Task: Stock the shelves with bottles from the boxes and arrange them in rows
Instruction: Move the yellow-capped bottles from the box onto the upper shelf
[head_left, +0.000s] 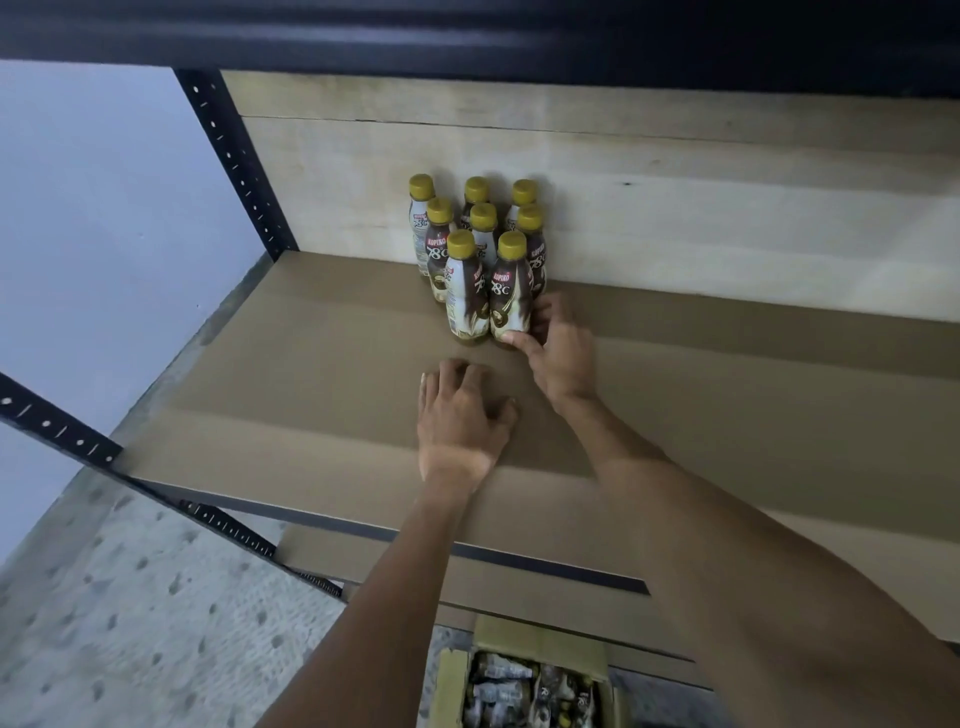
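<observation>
Eight bottles (480, 249) with yellow caps stand upright on the shelf (311, 364), grouped tight against its pale back board. They form three short rows: three at the back, three in the middle and two in front. The right hand (558, 338) grips the front right bottle (509, 296) low down, with the thumb across its base and the fingers curled round its far side. That bottle stands just beside its neighbour in the front row. The left hand (462, 415) lies palm down on the shelf near the front row, fingers loosely spread and holding nothing. Below the shelf's front edge, an open cardboard box (452, 686) sits on the speckled floor (130, 597) with more bottles lying inside.
</observation>
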